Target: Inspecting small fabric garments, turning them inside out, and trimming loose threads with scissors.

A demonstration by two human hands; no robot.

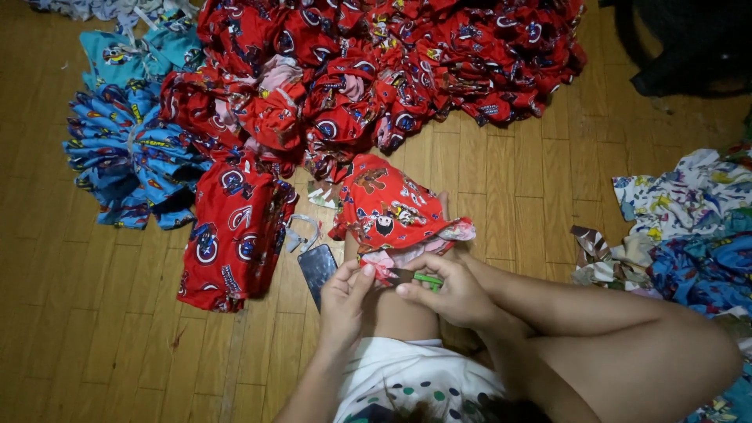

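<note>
A red printed cloth piece (388,205) with a pink lining lies draped over my knee. My left hand (345,301) pinches its lower edge between thumb and fingers. My right hand (446,290) grips a small green-handled cutting tool (419,277) whose dark tip touches the same edge, right beside my left fingertips. Both hands rest above my bare leg.
A dark phone (317,270) lies on the wooden floor (94,329) left of my knee. A folded red garment (235,235) lies beside it, a big heap of red printed pieces (376,70) behind, blue ones (129,157) at left, mixed cloth (689,227) at right.
</note>
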